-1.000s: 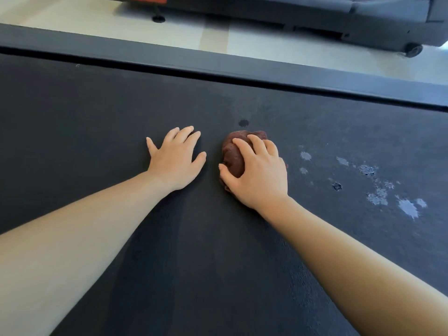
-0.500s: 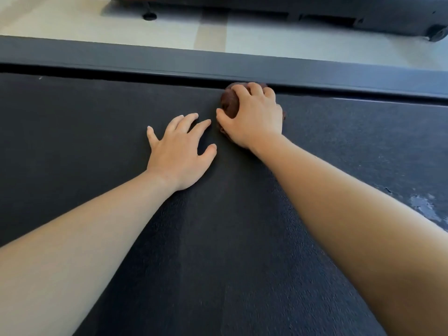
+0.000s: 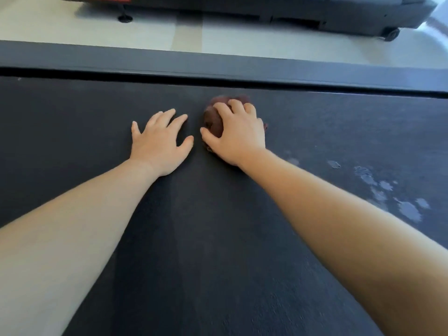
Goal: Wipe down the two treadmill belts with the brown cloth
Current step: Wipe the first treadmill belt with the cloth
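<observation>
Head view: right hand fingers clamp bunched brown cloth; left hand splayed flat

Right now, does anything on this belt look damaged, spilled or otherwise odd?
Yes. Pale grey blotches mark the treadmill belt right of the right hand, which grips the brown cloth. They could be wet spots or wear; the picture cannot settle which. Otherwise nothing stands out.

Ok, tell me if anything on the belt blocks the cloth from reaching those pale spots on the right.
Nothing visible does. The brown cloth sits bunched under the right hand, and only bare belt lies between it and the pale spots. The left hand rests flat on the opposite side.
</observation>
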The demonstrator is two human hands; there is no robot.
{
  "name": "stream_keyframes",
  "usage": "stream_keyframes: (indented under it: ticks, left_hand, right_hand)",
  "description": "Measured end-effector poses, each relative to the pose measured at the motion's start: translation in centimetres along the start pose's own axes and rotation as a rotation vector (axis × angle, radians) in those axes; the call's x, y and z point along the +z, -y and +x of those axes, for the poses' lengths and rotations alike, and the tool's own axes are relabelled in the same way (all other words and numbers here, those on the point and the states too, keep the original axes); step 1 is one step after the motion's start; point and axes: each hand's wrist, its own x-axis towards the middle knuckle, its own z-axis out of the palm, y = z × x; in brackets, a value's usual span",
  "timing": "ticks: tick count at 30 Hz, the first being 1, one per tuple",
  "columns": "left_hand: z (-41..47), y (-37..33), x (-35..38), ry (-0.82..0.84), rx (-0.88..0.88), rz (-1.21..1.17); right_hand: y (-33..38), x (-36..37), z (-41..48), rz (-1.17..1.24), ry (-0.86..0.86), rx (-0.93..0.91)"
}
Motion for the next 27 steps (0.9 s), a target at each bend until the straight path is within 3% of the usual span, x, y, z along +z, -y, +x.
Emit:
stream_keyframes:
  ticks: [9, 18, 27]
  left_hand:
    - [-5.6, -2.6, 0.3, 0.004, 0.086, -0.048]
    - [-3.1, -5.5, 1.1, 0.048, 0.037, -0.001]
    - [-2.9, -5.4, 1.7, -0.009, 0.044, -0.007]
  right_hand:
    - [-2.1, -3.9, -13.7, -0.024, -0.071, 0.086]
    - [-3.6, -2.2, -6.2, -0.014, -0.060, 0.105]
    - [-5.7, 0.0, 4.3, -0.008, -0.043, 0.118]
